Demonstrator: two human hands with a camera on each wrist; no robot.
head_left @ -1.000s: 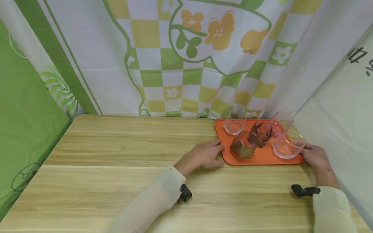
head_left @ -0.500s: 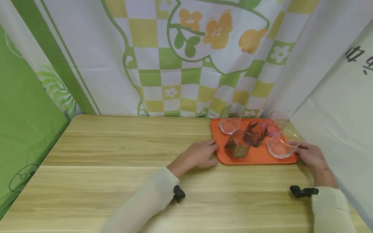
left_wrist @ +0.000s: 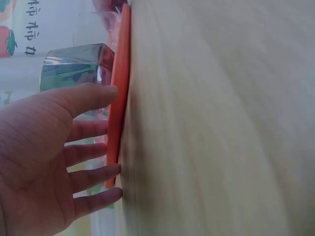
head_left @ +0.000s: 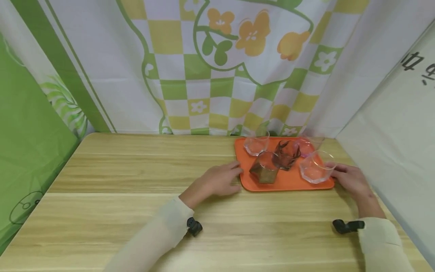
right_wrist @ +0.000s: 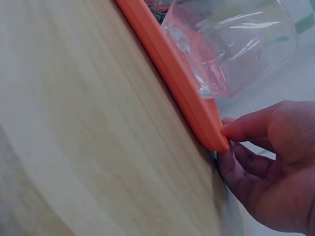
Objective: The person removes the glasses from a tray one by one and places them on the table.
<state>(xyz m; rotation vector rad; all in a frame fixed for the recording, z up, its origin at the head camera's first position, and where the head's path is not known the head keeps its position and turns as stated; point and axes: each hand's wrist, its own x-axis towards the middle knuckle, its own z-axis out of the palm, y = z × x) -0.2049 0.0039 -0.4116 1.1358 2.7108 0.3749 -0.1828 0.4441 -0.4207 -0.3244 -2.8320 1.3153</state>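
An orange tray (head_left: 289,185) lies on the wooden table, bearing several glasses. My left hand (head_left: 217,179) is at its left edge; in the left wrist view the thumb (left_wrist: 101,96) touches the rim and the other fingers are straight and spread. At the right end, my right hand (right_wrist: 275,162) pinches the tray's front corner between thumb and fingers. Closest to that hand stands a clear faceted glass (head_left: 316,170). A brownish angular glass (head_left: 266,172) stands near the left hand. Behind are another clear glass (head_left: 255,145), a dark-patterned glass (head_left: 288,153) and a pinkish glass (head_left: 307,145).
The wooden table (head_left: 136,162) stretches left of the tray and toward me. A checked floral curtain (head_left: 221,87) hangs right behind the table's back edge. A white wall panel (head_left: 391,132) borders the right side, a green one (head_left: 34,132) the left.
The tray with its glasses has slid left along the table, and both hands have moved left with it. The glasses keep about the same places on the tray.
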